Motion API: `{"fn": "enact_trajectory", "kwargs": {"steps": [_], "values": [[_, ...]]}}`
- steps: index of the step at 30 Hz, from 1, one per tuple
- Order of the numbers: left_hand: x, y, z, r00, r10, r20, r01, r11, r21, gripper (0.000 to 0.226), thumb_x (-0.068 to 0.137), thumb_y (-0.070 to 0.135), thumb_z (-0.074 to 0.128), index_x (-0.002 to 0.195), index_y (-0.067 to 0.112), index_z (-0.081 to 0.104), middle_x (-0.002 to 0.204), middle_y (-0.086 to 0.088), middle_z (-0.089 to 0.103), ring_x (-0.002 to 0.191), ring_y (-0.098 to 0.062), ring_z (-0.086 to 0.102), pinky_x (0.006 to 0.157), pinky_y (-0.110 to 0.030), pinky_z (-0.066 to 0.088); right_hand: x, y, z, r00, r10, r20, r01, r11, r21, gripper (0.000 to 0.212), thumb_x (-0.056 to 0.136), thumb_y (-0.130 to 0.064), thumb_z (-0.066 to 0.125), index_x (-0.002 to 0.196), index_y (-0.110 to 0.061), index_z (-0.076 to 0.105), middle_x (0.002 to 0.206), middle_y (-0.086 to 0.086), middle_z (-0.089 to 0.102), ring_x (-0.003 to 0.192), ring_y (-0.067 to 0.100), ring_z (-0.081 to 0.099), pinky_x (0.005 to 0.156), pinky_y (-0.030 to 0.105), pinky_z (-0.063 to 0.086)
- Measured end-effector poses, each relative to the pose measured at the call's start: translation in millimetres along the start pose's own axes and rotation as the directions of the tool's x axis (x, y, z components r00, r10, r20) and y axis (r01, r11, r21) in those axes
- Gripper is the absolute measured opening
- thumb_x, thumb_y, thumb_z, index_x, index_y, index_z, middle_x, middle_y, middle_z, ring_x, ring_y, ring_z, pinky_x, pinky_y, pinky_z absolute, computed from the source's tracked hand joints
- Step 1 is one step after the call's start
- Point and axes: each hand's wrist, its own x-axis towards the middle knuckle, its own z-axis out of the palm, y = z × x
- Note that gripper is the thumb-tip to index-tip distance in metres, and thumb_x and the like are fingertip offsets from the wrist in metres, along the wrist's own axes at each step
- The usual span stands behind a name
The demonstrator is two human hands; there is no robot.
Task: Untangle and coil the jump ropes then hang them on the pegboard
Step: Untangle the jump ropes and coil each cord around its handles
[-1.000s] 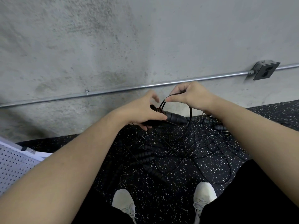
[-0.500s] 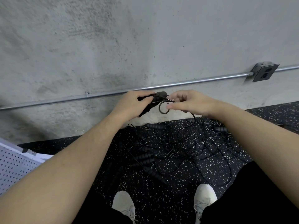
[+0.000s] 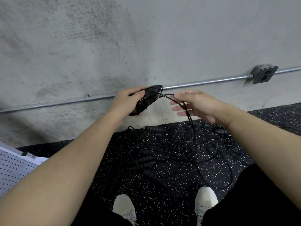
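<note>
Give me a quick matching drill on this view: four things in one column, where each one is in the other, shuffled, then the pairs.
Things:
1. handles wound with cord
2. tangled ropes
3. pegboard
4. outlet box

Places:
A. lower left edge of the view, on the floor
B. on the wall at upper right, at the end of the metal pipe
C. gripped in the left hand
D. spread on the speckled floor ahead of the shoes

Pairs: 1-C, 2-D, 3-A, 4-B
</note>
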Motion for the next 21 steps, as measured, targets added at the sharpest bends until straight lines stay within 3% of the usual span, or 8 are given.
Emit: {"fn": "enact_trajectory", "kwargs": {"steps": [3, 5, 7, 9, 11, 15, 18, 21], "values": [[6, -4, -14, 0.990, -0.129, -0.059, 0.120, 0.983, -0.136, 0.015, 0.095, 0.024, 0.071, 0.104, 0.035, 0.077, 0.111, 0.000, 0.075, 0.081, -0.022, 0.077, 0.067, -0.046, 0.064, 0, 3, -8, 0.993, -0.114, -0.019, 0.113, 0.993, -0.020, 0.006, 0.099, -0.017, 0.061, 0.096, -0.015, 0.065, 0.107, 0.002, 0.077, 0.102, 0.022, 0.072, 0.092, 0.037, 0.056], [7, -7, -22, 0.985, -0.157, -0.069, 0.145, 0.977, -0.155, 0.015, 0.095, 0.023, 0.071, 0.106, 0.032, 0.077, 0.112, -0.001, 0.075, 0.082, -0.024, 0.077, 0.068, -0.048, 0.064, -3, 9, -12, 0.992, -0.084, 0.091, 0.110, 0.937, -0.331, 0.007, 0.097, -0.019, 0.064, 0.098, -0.012, 0.063, 0.104, 0.000, 0.076, 0.101, 0.018, 0.071, 0.090, 0.033, 0.054], [5, -10, -26, 0.988, -0.146, -0.059, 0.140, 0.985, -0.098, 0.015, 0.096, 0.023, 0.071, 0.105, 0.032, 0.077, 0.111, -0.002, 0.076, 0.079, -0.023, 0.076, 0.066, -0.047, 0.064, -6, 15, -10, 0.984, 0.046, 0.170, 0.072, 0.774, -0.629, 0.014, 0.095, -0.025, 0.069, 0.103, -0.013, 0.065, 0.097, -0.005, 0.072, 0.090, 0.013, 0.067, 0.081, 0.025, 0.049], [3, -11, -26, 0.994, -0.104, -0.038, 0.104, 0.995, -0.005, 0.016, 0.097, 0.022, 0.069, 0.104, 0.033, 0.078, 0.109, -0.001, 0.075, 0.076, -0.023, 0.075, 0.064, -0.044, 0.065, -6, 15, -3, 0.988, 0.079, 0.134, 0.049, 0.660, -0.750, 0.015, 0.093, -0.031, 0.071, 0.103, -0.019, 0.068, 0.096, -0.012, 0.070, 0.085, 0.002, 0.064, 0.076, 0.024, 0.047], [1, -9, -23, 0.998, -0.053, -0.014, 0.054, 0.996, 0.070, 0.017, 0.098, 0.021, 0.067, 0.106, 0.032, 0.078, 0.107, -0.002, 0.074, 0.074, -0.024, 0.074, 0.063, -0.042, 0.065, -2, 13, 2, 0.998, -0.023, 0.052, 0.053, 0.693, -0.719, 0.018, 0.094, -0.036, 0.070, 0.103, -0.022, 0.064, 0.094, -0.011, 0.067, 0.079, -0.002, 0.062, 0.074, 0.025, 0.048], [-1, -7, -15, 0.999, 0.044, 0.021, -0.048, 0.972, 0.230, 0.019, 0.098, 0.023, 0.067, 0.102, 0.038, 0.078, 0.098, 0.000, 0.075, 0.074, -0.021, 0.073, 0.068, -0.044, 0.065, 13, 11, 13, 0.973, -0.209, -0.096, 0.130, 0.843, -0.521, 0.035, 0.092, -0.042, 0.071, 0.120, -0.033, 0.051, 0.110, -0.004, 0.061, 0.089, 0.010, 0.061, 0.079, 0.027, 0.047], [-1, -8, -7, 0.992, 0.113, 0.057, -0.124, 0.956, 0.267, 0.021, 0.098, 0.024, 0.067, 0.097, 0.042, 0.079, 0.086, -0.004, 0.077, 0.066, -0.017, 0.069, 0.069, -0.040, 0.065, 16, 10, 29, 0.968, -0.248, -0.033, 0.185, 0.797, -0.575, 0.037, 0.090, -0.041, 0.073, 0.120, -0.030, 0.054, 0.112, -0.005, 0.060, 0.097, 0.010, 0.060, 0.079, 0.018, 0.046], [-2, -7, -1, 0.982, 0.174, 0.073, -0.188, 0.936, 0.296, 0.022, 0.098, 0.024, 0.065, 0.092, 0.041, 0.077, 0.077, -0.006, 0.075, 0.055, -0.011, 0.061, 0.059, -0.030, 0.055, 20, 9, 42, 0.954, -0.300, -0.025, 0.218, 0.747, -0.628, 0.023, 0.091, -0.036, 0.072, 0.107, -0.021, 0.064, 0.095, -0.005, 0.062, 0.083, 0.010, 0.056, 0.071, 0.018, 0.043]]}}
